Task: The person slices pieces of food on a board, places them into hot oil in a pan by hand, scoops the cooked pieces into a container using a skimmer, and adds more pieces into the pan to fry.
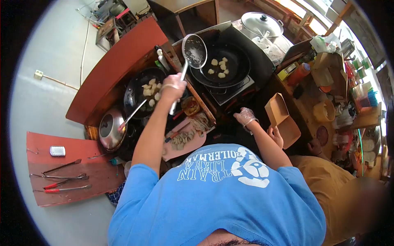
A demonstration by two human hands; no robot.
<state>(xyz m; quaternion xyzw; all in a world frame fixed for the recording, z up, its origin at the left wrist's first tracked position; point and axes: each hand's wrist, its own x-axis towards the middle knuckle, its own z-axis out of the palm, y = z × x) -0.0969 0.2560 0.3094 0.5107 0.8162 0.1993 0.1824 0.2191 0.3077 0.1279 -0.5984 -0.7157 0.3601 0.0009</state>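
My left hand [174, 87] is closed around the long metal handle of a skimmer [194, 51]. The skimmer's round mesh head is over the left rim of the right wok [239, 82], which sits on a stove [230, 93]. Several pale pieces of food [222, 64] lie in that wok. Below my left hand, a second wok [133, 88] holds more pale pieces and a spatula [133, 115]. My right hand [245, 116], in a clear plastic glove, is at the dark front of the stove, fingers curled; what they touch is hidden.
A co-worker in brown [328, 184] stands at right, one hand [276, 137] at an open cardboard box [283, 121]. A pink board [197, 143] with grey pieces is before me. A domed lid [111, 129] lies left; a lidded pot [262, 25] stands behind.
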